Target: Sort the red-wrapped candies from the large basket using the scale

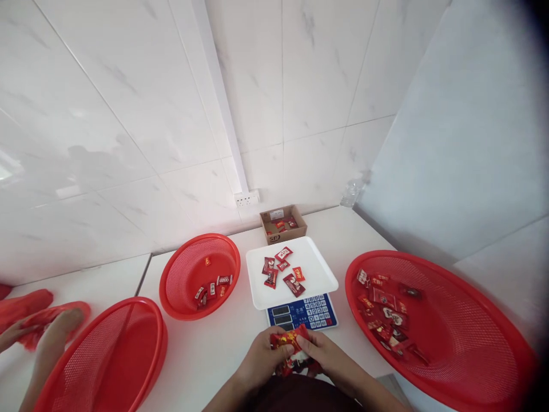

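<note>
Head view: the red packet (290, 338) is crinkled glossy foil with yellow print, bunched up. More red, white and dark wrapping shows just below it, too scrunched to tell apart.

The left hand (261, 359) and right hand (331, 356) are at 6 o'clock in frame. Both have their fingers curled tight on the packet, which is pinched between the two sets of fingertips, left end in the left hand and right end in the right. It is held over the table edge, just short of the scale.

The scale (301, 313) is at 12 o'clock from the hands, with a blue keypad face. Its white plastic tray (319, 264) is rectangular with rounded corners and has small red candies (283, 270) scattered on it.

- **10 o'clock:** small round red mesh basket (180, 269), a few candies inside.
- **3 o'clock:** large red mesh basket (480, 343), candies piled at its near-left side.
- **8 o'clock:** another large red basket (107, 355).
- **9 o'clock:** co-worker's hand (55, 337) on red material.
- **Behind the scale:** open cardboard box (283, 225) against a glossy marble-look tiled wall.
</note>
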### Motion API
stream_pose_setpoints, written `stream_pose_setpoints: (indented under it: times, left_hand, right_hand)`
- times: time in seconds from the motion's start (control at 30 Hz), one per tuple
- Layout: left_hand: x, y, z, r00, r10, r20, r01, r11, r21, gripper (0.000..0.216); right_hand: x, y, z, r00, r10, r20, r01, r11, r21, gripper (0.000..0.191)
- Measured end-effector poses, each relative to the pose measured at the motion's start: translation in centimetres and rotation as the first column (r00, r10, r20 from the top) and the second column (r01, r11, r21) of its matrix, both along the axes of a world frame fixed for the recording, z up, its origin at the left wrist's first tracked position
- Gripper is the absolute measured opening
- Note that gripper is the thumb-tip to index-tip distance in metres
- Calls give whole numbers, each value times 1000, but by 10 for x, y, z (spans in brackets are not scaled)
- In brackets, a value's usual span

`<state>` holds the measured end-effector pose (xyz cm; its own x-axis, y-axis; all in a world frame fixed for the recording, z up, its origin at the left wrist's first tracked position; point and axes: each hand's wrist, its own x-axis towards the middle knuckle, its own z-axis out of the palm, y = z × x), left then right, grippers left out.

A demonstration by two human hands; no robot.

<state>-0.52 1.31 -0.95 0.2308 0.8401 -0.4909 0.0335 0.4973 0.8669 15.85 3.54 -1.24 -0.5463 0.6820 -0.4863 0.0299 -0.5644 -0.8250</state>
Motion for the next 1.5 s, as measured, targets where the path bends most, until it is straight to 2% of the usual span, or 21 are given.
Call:
stream_pose_setpoints:
  times: [0.1, 0.17, 0.2, 0.23, 0.3, 0.37, 0.4, 0.43, 0.5, 0.57, 0.63, 0.73, 0.8, 0.87, 0.93, 1.0, 1.1, 1.2, 1.27, 1.37, 1.5]
  left_hand:
    - [-7, 4, -6, 991, -85, -107, 91, 994, 56, 43]
    - [-25, 11, -9, 952, -61, -301, 113, 981, 158, 38]
    - [-41, 16, -9, 895, -2, -446, 113, 968, 222, 36]
    - [-61, 20, -9, 794, 71, -604, 136, 947, 291, 37]
    - [-109, 26, -9, 448, 165, -879, 177, 947, 268, 54]
    - [-162, 26, -9, 103, 124, -987, 158, 978, 140, 67]
    - [-186, 23, -10, -31, 76, -997, 135, 988, 71, 69]
    - [-208, 19, -12, -122, 16, -992, 102, 995, 3, 69]
    - [-239, 12, -15, -200, -112, -973, 64, 990, -127, 70]
    - [-256, 9, -18, -234, -170, -957, 134, 970, -205, 72]
    - [-263, 11, -19, -223, -198, -954, 199, 949, -243, 73]
    - [-269, 17, -16, -136, -229, -964, 153, 956, -249, 70]
    - [-273, 17, -14, -130, -234, -964, 119, 961, -249, 71]
    - [-277, 15, -13, -216, -228, -949, 151, 953, -263, 76]
    - [-278, 13, -12, -315, -207, -926, 247, 924, -290, 81]
    - [-277, 13, -11, -352, -197, -915, 363, 873, -327, 83]
    - [-274, 16, -8, -315, -237, -919, 479, 797, -369, 83]
    - [-276, 19, -3, -240, -256, -937, 539, 767, -347, 71]
    - [-281, 21, 0, -198, -232, -952, 543, 783, -304, 52]
    - [-291, 21, 4, -188, -214, -959, 482, 830, -280, 29]
    - [-301, 20, 5, -119, -254, -960, 324, 904, -280, 31]
  right_hand:
    - [-1, -1, -10, 996, -49, 75, 45, 998, 51, 48]
    - [0, -1, -18, 985, -113, 129, 103, 991, 82, 48]
    - [1, -1, -21, 979, -140, 145, 130, 988, 78, 48]
    - [2, -1, -23, 974, -162, 158, 154, 986, 63, 47]
    - [5, -3, -26, 967, -191, 168, 188, 982, 33, 45]
    - [8, -6, -28, 963, -210, 169, 211, 977, 13, 44]
    - [9, -7, -29, 962, -217, 166, 219, 976, 6, 43]
    - [9, -8, -30, 962, -222, 162, 225, 974, -2, 43]
    - [10, -9, -33, 963, -223, 153, 228, 974, -15, 41]
    - [9, -8, -34, 966, -213, 149, 218, 976, -23, 41]
    - [8, -7, -35, 967, -203, 153, 210, 977, -26, 41]
    - [8, -7, -35, 968, -201, 150, 207, 978, -20, 40]
    - [9, -8, -35, 967, -201, 154, 206, 978, -16, 39]
    - [10, -9, -36, 967, -197, 164, 203, 979, -20, 40]
    - [11, -9, -38, 967, -193, 167, 199, 980, -22, 42]
    - [12, -10, -40, 967, -191, 166, 196, 980, -16, 42]
    - [11, -9, -43, 967, -194, 163, 197, 980, -2, 42]
    - [9, -9, -42, 968, -193, 162, 194, 981, 9, 41]
    - [8, -8, -39, 969, -183, 167, 185, 983, 3, 42]
    - [9, -9, -36, 970, -171, 175, 176, 984, -15, 44]
    - [10, -10, -38, 965, -175, 197, 179, 984, -3, 46]
